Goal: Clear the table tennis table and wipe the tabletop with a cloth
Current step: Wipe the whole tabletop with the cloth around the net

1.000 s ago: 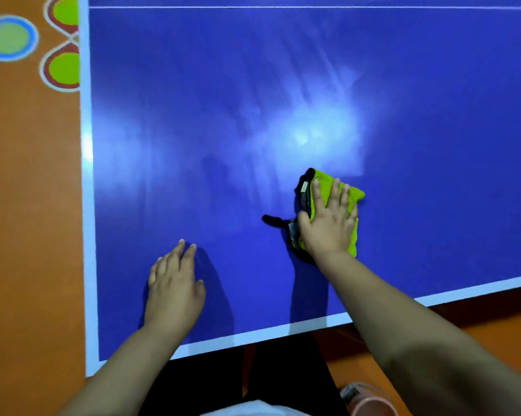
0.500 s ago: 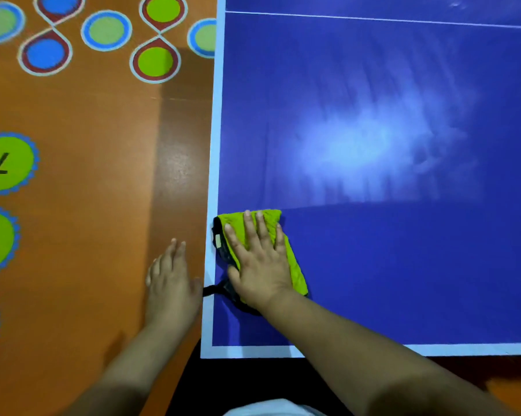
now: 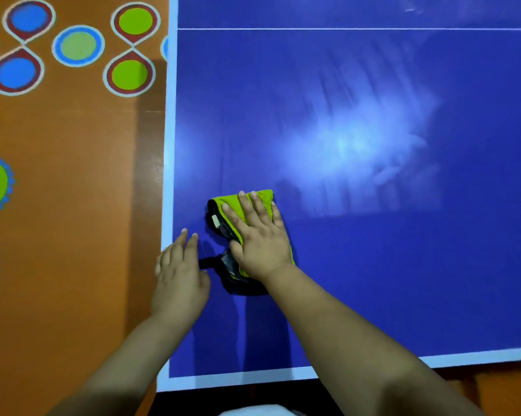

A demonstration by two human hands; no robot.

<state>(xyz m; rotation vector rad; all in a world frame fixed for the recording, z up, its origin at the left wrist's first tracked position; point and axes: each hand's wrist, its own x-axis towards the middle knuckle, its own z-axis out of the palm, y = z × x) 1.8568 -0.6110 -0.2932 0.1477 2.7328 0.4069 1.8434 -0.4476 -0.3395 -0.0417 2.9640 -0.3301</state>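
A folded cloth [image 3: 226, 205], lime green on top with black underneath and a black strap at its left, lies on the blue table tennis table [image 3: 373, 265] near the table's near-left corner. My right hand [image 3: 259, 238] presses flat on the cloth with straight, spread fingers. My left hand [image 3: 179, 274] lies flat on the tabletop just left of the cloth, over the table's white left edge line, fingers straight and holding nothing. A bright glare and faint wipe streaks show on the blue surface beyond the cloth.
The orange floor [image 3: 73, 235] lies left of the table, painted with blue and green circles [image 3: 78, 46]. The table's white border [image 3: 169, 145] runs along the left and near edges, and a white line [image 3: 343, 28] crosses the far part.
The cloth under my right hand has slid right, away from the table's left edge. My left hand has come from over the floor onto the table's left edge.
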